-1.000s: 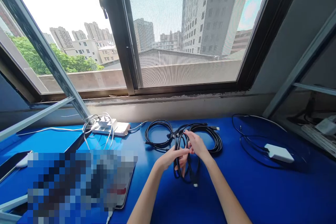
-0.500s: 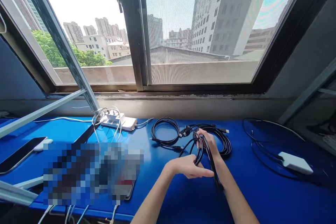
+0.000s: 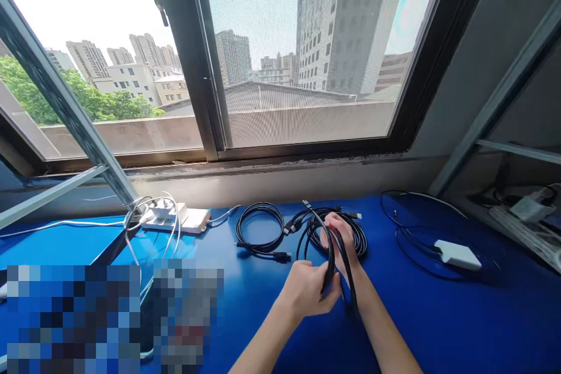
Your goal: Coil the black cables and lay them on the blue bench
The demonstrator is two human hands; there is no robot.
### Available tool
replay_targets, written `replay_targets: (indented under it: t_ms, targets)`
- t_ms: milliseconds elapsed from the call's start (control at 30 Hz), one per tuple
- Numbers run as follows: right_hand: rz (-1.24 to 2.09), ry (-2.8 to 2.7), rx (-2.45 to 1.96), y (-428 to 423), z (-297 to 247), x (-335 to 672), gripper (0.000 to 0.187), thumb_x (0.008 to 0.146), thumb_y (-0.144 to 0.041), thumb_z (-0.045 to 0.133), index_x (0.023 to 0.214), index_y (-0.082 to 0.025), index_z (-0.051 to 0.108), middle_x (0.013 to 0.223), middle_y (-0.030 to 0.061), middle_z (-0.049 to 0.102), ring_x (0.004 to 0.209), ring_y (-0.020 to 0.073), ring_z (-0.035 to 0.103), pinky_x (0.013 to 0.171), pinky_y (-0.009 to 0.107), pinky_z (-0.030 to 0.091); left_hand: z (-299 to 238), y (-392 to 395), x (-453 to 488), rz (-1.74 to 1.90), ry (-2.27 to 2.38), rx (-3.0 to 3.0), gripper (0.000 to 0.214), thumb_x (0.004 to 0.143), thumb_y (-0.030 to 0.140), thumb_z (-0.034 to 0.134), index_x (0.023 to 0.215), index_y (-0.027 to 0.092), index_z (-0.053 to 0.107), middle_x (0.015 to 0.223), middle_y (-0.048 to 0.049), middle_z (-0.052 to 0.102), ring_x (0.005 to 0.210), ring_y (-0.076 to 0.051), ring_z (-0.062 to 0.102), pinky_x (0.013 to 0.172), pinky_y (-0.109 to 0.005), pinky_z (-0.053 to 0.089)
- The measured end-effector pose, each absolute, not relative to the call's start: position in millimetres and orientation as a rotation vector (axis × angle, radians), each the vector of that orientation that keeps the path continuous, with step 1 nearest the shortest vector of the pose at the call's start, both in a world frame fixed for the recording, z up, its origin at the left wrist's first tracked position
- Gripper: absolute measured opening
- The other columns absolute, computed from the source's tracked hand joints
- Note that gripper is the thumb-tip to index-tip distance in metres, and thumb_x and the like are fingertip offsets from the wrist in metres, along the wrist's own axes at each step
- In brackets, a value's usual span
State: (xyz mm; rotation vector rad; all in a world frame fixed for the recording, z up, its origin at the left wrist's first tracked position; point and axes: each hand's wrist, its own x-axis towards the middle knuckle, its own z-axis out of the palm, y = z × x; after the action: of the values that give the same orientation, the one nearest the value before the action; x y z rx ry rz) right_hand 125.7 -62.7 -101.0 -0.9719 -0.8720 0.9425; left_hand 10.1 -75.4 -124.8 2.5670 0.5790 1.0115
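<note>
- Head view: black cable raised just above the desk, in front of the person, bent into several strands
- Left hand: closed round the lower strands, thumb pressed along them
- Right hand: fingers curled about the upper strands, the rest running down past the wrist
- Plug pokes out above the right hand, seemingly this cable's free end
- Done, by the look of it: thin coil and thick coil lie looped on the desk behind the hands
- Left, as I judge: held strands spread apart lower down, end loose, no tie seen; bunching looks partway
- Adapter well off to the right; strip beyond the thin coil
</note>
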Motion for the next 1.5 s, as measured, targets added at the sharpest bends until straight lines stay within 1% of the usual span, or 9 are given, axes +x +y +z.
replay_targets:
  t_ms: [133,267,500,667,833,1000,1167,1300,1500]
  targets:
    - [0.955,-0.833,-0.932,-66,-94,116,0.030,0.066,-0.045,0.059,0.082,-0.021,0.049,0.042,-0.0097,0.039,0.034,0.0066,0.033,0.037,0.020,0.023,-136,-70,9,1.337,0.468,2.618,0.041,0.091,0.027,0.020,0.064,0.018,0.050,0.041,0.0023,0.044,0.033,-0.007,0.024,0.042,-0.023,0.024]
    - [0.983,-0.809,-0.924,-70,-87,109,0.045,0.069,-0.040,0.056,0.108,-0.021,0.048,0.056,-0.0070,0.054,0.039,0.0076,0.043,0.042,0.021,0.034,-139,-62,3,1.382,0.581,2.586,0.051,0.095,0.031,0.014,0.074,0.014,0.058,0.049,-0.0009,0.056,0.038,-0.007,0.038,0.047,-0.023,0.029]
    - [1.164,-0.789,-0.865,-73,-88,120,0.070,0.061,-0.032,0.063,0.126,-0.023,0.041,0.083,-0.0007,0.064,0.055,0.0106,0.055,0.052,0.023,0.045,-147,-40,-4,1.149,0.765,2.647,0.057,0.091,0.051,0.027,0.056,0.016,0.057,0.050,-0.0003,0.058,0.043,-0.008,0.045,0.054,-0.026,0.029]
    - [1.302,-0.785,-0.757,-74,-90,127,0.066,0.056,-0.027,0.063,0.120,-0.023,0.048,0.080,-0.0004,0.062,0.049,0.0097,0.051,0.043,0.022,0.039,-153,-33,-2,0.867,0.828,2.693,0.042,0.080,0.048,0.055,0.053,0.017,0.054,0.051,0.0026,0.056,0.047,-0.008,0.046,0.056,-0.024,0.030]
    - [1.341,-0.803,-0.703,-79,-85,120,0.055,0.065,-0.037,0.067,0.117,-0.027,0.052,0.055,-0.0102,0.042,0.035,0.0027,0.032,0.039,0.018,0.033,-149,-34,-6,0.762,0.938,2.638,0.013,0.081,0.032,0.059,0.080,0.020,0.065,0.070,0.0002,0.063,0.068,-0.013,0.057,0.068,-0.025,0.037]
    - [1.370,-0.920,-0.544,-83,-92,121,0.032,0.072,-0.034,0.067,0.102,-0.030,0.058,0.044,-0.0124,0.023,0.030,0.0022,0.018,0.035,0.016,0.028,-141,-36,-12,0.796,1.003,2.536,0.032,0.079,0.030,0.060,0.109,0.019,0.058,0.105,-0.0082,0.060,0.098,-0.020,0.054,0.085,-0.030,0.041]
    - [1.493,-1.134,-0.409,-86,-100,119,0.014,0.079,-0.035,0.061,0.088,-0.029,0.053,0.039,-0.0130,0.018,0.024,0.0036,0.016,0.029,0.017,0.020,-146,-38,-9,0.767,0.929,2.496,0.041,0.072,0.020,0.063,0.112,0.018,0.054,0.110,-0.0082,0.055,0.100,-0.019,0.052,0.087,-0.031,0.044]
    - [1.606,-1.284,-0.455,-86,-102,112,0.020,0.077,-0.040,0.062,0.084,-0.024,0.054,0.039,-0.0125,0.027,0.024,0.0036,0.026,0.030,0.017,0.021,-153,-39,-8,0.736,0.899,2.499,0.046,0.066,0.010,0.059,0.110,0.019,0.054,0.112,-0.0077,0.054,0.101,-0.020,0.050,0.088,-0.033,0.044]
    - [1.795,-1.695,-0.491,-85,-96,112,0.014,0.065,-0.027,0.071,0.069,-0.014,0.067,0.052,-0.0018,0.056,0.042,0.0068,0.050,0.044,0.018,0.038,-150,-33,-11,0.820,1.040,2.436,0.050,0.075,0.010,0.046,0.124,0.021,0.045,0.126,-0.0103,0.046,0.119,-0.025,0.040,0.101,-0.043,0.036]
